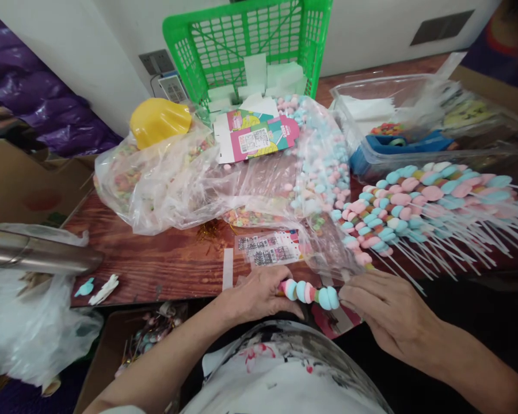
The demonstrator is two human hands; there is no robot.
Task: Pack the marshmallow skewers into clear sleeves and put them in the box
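Observation:
A candy skewer [309,293] of pink and blue marshmallows, with small coloured gummies between them, lies level between my two hands at the table's front edge. My left hand [263,293] is closed around its left end. At the other end, the fingers of my right hand [386,307] pinch beside the last blue marshmallows; the stick itself is hidden there. Just beyond my right hand, a pile of finished-looking marshmallow skewers [431,201] rests with white sticks pointing right and toward me. A clear bag of pink and blue marshmallows [323,155] lies further back.
A bag of small gummies [155,178] sits back left under a yellow bowl [159,122]. Behind stands a green basket [246,40]. A clear plastic bin [384,98] is at the right, a steel flask [43,251] at the left. Printed label sheets [267,248] lie ahead.

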